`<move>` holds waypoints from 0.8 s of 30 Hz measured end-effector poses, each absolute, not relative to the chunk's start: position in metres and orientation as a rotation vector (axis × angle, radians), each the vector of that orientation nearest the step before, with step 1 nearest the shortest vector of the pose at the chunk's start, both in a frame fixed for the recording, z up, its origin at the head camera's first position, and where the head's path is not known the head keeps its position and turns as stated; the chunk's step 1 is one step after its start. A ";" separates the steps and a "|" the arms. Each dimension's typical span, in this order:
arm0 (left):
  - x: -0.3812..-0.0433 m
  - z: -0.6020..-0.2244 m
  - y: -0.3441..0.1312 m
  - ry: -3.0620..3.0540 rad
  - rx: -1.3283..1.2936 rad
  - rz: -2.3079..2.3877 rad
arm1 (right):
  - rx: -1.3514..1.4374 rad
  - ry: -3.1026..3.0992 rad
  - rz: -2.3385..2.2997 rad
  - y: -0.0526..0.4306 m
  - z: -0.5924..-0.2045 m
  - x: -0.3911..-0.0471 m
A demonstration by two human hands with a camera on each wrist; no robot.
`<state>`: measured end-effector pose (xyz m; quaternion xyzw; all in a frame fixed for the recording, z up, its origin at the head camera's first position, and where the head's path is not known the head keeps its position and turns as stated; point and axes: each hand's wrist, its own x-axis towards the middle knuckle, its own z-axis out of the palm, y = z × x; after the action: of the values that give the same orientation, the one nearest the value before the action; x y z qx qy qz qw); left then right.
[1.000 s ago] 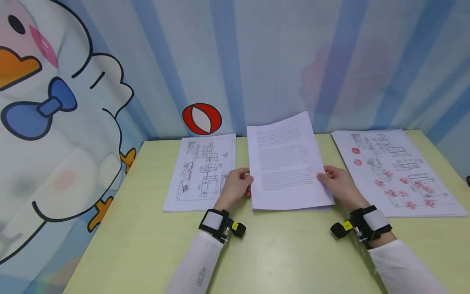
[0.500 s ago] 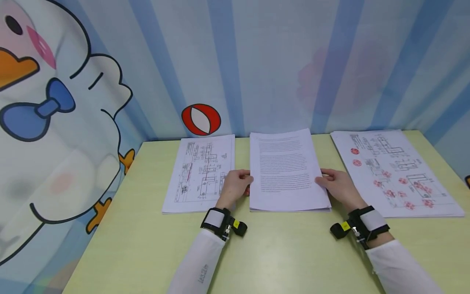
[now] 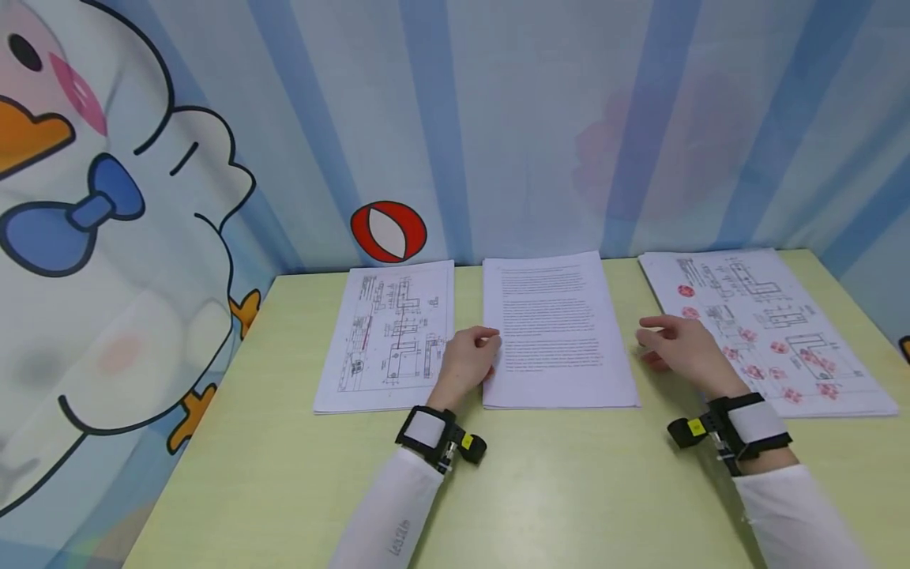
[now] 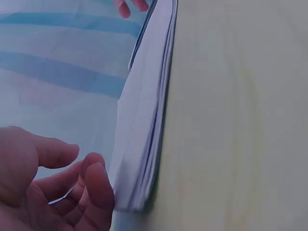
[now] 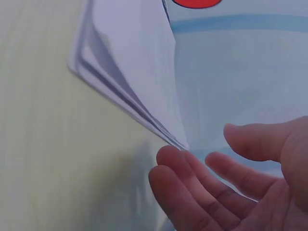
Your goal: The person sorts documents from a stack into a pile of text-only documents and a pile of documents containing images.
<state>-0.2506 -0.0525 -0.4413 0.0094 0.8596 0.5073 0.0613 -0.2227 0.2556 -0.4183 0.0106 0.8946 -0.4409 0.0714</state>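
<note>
Text stack (image 3: pixel 550 336) at counter's (image 3: pixel 562 490) back edge appears squared; left hand (image 3: pixel 468 362) and right hand (image 3: pixel 684 354), loose and empty, should withdraw.

White sleeves (image 3: pixel 387 514) (one lettered) accompany black wristbands (image 3: pixel 430 453).

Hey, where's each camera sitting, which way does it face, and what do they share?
Head: worn on the head, facing forward and down at the table, middle paper stack and backdrop; left grip, right grip and sleeved forearms show.
Left wrist: on that wrist, facing right along the stack; left grip at lower left, right grip's fingertips at top.
Right wrist: on that wrist, facing left across the stack; only the right grip shows.
Shared: both wrist views show the stack and backdrop.
</note>
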 end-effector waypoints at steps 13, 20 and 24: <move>-0.223 -0.423 0.038 2.533 0.508 1.444 | -0.006 2.902 -1.255 0.334 -0.438 -0.233; -0.212 -0.425 0.086 2.472 0.631 1.403 | 0.142 2.875 -1.181 0.347 -0.404 -0.208; -0.208 -0.428 0.108 2.269 0.534 1.545 | 0.256 2.855 -1.152 0.365 -0.409 -0.210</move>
<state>-0.2076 0.1079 -0.4278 0.1881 0.7994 0.5441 0.1718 -0.2103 0.3651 -0.4088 0.0828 0.9239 -0.3728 0.0261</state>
